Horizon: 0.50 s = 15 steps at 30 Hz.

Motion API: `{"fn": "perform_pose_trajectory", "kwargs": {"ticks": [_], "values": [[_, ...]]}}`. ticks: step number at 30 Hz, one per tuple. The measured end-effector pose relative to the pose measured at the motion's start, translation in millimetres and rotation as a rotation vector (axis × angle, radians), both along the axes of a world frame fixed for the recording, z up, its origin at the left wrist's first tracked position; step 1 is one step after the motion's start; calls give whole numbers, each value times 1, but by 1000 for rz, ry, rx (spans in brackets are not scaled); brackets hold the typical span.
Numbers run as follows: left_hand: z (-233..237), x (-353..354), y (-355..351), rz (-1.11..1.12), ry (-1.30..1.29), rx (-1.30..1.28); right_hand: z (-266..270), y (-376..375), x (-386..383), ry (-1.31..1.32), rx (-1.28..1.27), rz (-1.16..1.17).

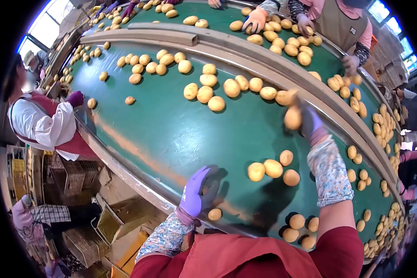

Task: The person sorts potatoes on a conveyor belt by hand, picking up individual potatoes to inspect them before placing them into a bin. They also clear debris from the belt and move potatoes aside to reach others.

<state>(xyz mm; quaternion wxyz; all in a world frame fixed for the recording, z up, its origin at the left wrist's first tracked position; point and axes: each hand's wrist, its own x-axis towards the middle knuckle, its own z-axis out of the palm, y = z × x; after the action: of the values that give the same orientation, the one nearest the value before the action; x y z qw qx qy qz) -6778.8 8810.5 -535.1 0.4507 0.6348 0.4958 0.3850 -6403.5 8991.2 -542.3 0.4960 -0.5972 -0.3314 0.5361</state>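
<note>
My left hand (199, 191), in a purple glove with a dark palm, is held above the near edge of the green conveyor belt (171, 129). Its fingers are stretched out and nothing is in them. A single potato (215, 214) lies on the belt just below it. Farther out, my right hand (310, 118) wears the same kind of glove and is smeared by motion. It is right against a potato (292, 117), and another blurred potato (289, 97) is at its fingertips. Whether the fingers grip either one cannot be made out. Nearer me sits a small group of potatoes (273, 168).
A metal-edged divider (264, 60) separates this belt from a second one with many potatoes. Gloved co-workers' hands, one in an orange glove (255, 21), reach over that belt. A co-worker in white sleeves (46, 123) stands at left. Crates (85, 238) are on the floor.
</note>
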Motion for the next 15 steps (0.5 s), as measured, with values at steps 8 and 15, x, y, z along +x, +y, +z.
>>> {"fn": "perform_pose_trajectory", "kwargs": {"ticks": [8, 15], "values": [[-17, -30, 38, -106, -115, 11, -5, 74, -117, -461, 157, 238], [0, -77, 57, -15, -68, 59, -35, 86, -176, -1040, 434, 636]]}}
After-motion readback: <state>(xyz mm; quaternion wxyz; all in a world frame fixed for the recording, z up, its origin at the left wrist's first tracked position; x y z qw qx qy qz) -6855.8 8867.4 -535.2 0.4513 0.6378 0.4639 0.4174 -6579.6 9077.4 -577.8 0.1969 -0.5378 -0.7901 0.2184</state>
